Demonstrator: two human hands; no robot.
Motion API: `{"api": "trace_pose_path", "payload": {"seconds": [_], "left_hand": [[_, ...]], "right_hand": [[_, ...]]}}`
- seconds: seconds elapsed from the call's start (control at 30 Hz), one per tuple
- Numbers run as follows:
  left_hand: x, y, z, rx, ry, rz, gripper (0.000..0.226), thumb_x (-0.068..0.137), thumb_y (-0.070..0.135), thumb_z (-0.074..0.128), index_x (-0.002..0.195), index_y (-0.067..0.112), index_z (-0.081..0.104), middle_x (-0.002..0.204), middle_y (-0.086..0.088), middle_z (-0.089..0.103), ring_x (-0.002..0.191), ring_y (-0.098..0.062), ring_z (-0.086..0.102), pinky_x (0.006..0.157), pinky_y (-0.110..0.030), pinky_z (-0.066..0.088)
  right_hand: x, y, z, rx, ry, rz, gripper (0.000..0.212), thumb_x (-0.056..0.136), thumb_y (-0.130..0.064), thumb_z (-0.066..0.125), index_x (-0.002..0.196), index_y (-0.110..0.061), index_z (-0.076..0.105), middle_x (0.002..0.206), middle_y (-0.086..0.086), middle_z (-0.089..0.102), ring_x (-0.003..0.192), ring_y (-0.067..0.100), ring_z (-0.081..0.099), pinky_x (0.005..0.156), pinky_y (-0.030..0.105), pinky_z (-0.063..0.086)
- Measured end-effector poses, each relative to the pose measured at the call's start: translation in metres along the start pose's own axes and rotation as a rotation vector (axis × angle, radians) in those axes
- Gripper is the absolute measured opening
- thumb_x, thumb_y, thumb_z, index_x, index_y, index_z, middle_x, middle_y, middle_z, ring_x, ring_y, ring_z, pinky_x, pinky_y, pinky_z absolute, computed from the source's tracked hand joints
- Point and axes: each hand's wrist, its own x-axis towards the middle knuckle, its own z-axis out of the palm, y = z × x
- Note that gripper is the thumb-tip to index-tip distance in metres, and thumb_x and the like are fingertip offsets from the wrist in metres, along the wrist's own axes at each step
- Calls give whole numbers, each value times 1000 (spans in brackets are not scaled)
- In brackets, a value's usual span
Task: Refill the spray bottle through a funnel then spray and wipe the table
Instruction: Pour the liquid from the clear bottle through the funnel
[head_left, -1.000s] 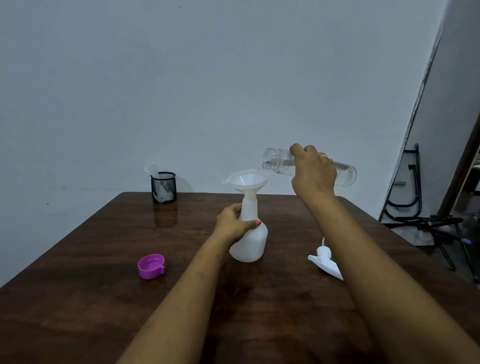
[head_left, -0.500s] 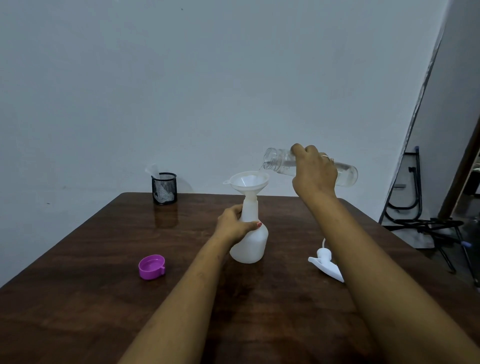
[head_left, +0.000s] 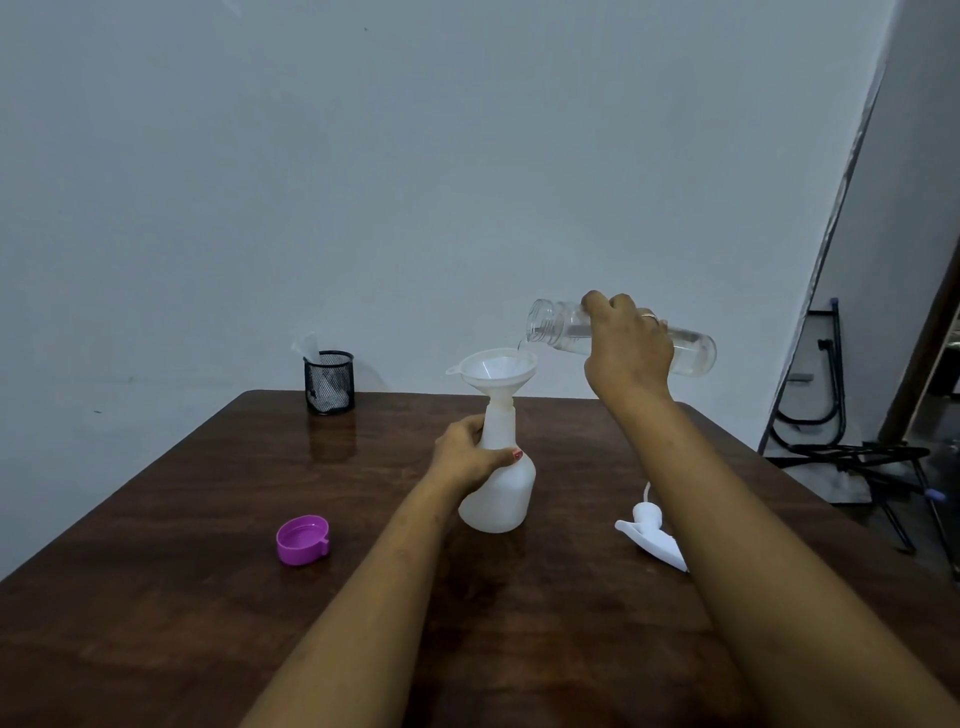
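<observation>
Little had moved since a second earlier; the clear plastic bottle kept nearly the same tilt, and both hands kept their grips.

The right hand had its fingers curled over the middle of that clear bottle, holding it almost level, mouth towards the left and just above the rim of the white plastic funnel; a shallow layer of clear water lay along its lower side, and a thin trickle fell from the lip into the funnel's bowl. The funnel stood with its stem in the neck of the white, pear-shaped plastic spray bottle; its walls were cloudy, so the level inside could not be told. The left hand gripped that bottle at the shoulder, fingers behind and thumb across the front.

The spray bottle stood upright near the middle of the dark brown wooden table, its top open; its white trigger spray head lay on its side on the table to the right, partly behind the right forearm. A round purple plastic cap lay open side up well to the left. A black wire-mesh cup stood at the far edge against the pale wall, with something white poking from it.

Bare wood stretched in front of and to the left of the bottle; the table's right edge ran close behind the right arm, and beyond it a black folded metal frame leaned on the floor.
</observation>
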Motion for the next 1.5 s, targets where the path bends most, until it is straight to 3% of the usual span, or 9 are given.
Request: {"api": "trace_pose_path", "payload": {"seconds": [0.73, 1.1, 1.5], "left_hand": [[5, -3, 1, 1, 0, 0, 59, 79, 18, 73, 133, 13, 49, 133, -6, 55, 122, -23, 51, 101, -38, 42], [3, 0, 2, 8, -2, -12, 63, 79, 19, 73, 135, 13, 46, 137, -7, 52, 126, -26, 49, 106, -45, 41], [1, 0, 0, 4, -2, 0, 60, 79, 18, 73, 134, 13, 48, 134, -6, 54, 122, -24, 51, 99, -37, 42]], "right_hand": [[2, -2, 1, -16, -8, -14, 58, 78, 10, 54, 129, -16, 45, 119, 12, 53, 113, 39, 52, 101, 52, 42], [0, -2, -1, -31, -1, -22, 61, 77, 12, 54, 130, -17, 45, 121, 12, 52, 117, 40, 50, 108, 52, 35], [-1, -4, -1, -2, -9, -15, 61, 77, 12, 54, 129, -17, 46, 119, 13, 53, 114, 40, 51, 105, 52, 38]]}}
